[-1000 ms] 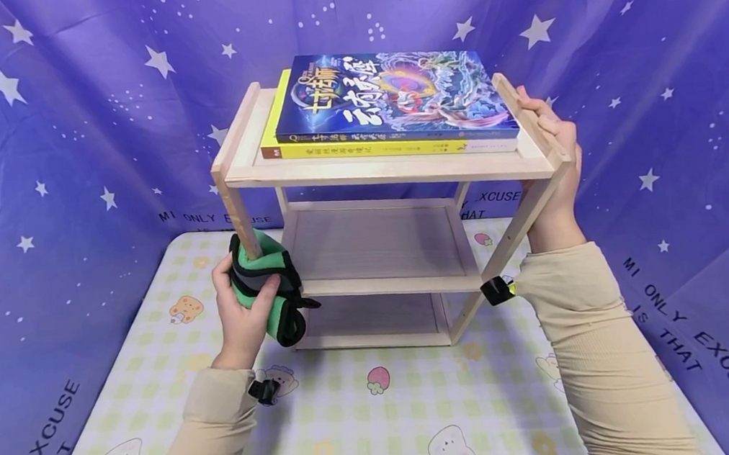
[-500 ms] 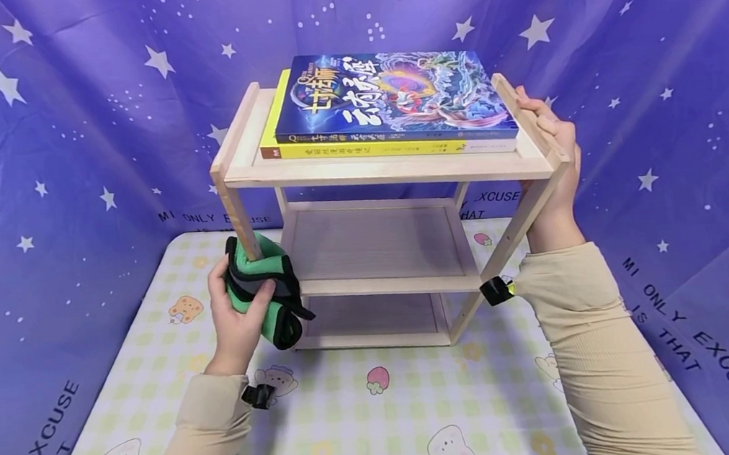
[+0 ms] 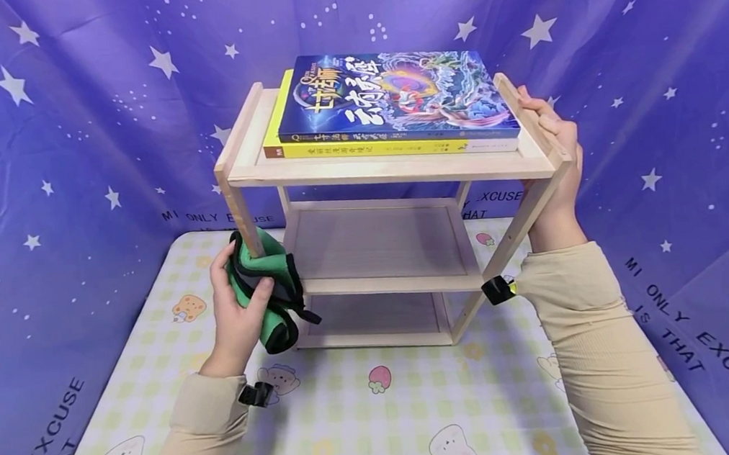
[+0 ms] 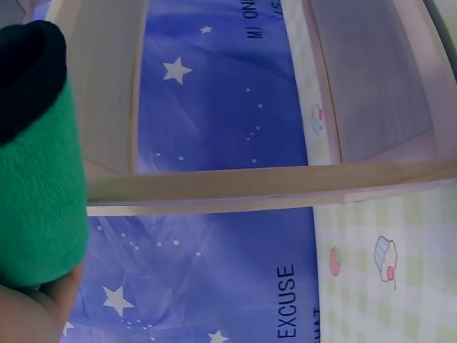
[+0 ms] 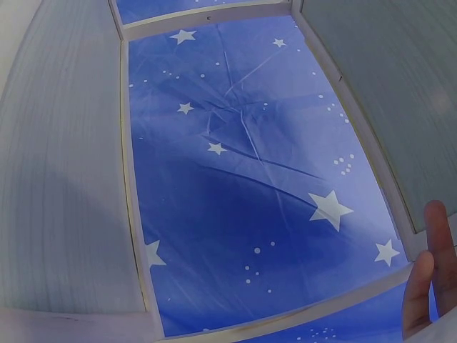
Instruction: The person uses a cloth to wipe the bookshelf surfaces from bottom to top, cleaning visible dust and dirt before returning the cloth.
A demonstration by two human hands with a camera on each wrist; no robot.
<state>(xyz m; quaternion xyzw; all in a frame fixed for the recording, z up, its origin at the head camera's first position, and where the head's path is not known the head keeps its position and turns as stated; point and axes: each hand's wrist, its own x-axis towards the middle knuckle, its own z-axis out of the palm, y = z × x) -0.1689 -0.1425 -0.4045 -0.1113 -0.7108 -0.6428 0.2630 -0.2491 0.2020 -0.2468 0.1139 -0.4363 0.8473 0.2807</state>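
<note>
A three-tier wooden shelf (image 3: 392, 172) stands on the table. My left hand (image 3: 238, 325) holds a green cloth (image 3: 270, 264) with black edging, folded around the shelf's front left leg (image 3: 243, 220); its thumb lies across the cloth. In the left wrist view, the rolled green cloth (image 4: 43, 193) fills the left edge and part of the hand (image 4: 36, 311) shows below it. My right hand (image 3: 551, 168) grips the right side of the shelf's top. Some of its fingers (image 5: 435, 243) show near the upper board in the right wrist view.
On the top tier lie a blue illustrated book (image 3: 392, 98) and a yellow book (image 3: 364, 146) under it. A middle board (image 3: 381, 240) and a bottom board (image 3: 375, 315) sit below. A checked tablecloth (image 3: 356, 430) covers the table, and purple star-patterned curtains (image 3: 102, 135) surround it.
My left hand has shifted slightly left and down, and the cloth's folds around the leg have changed a little. The right hand, shelf and books stay in place.
</note>
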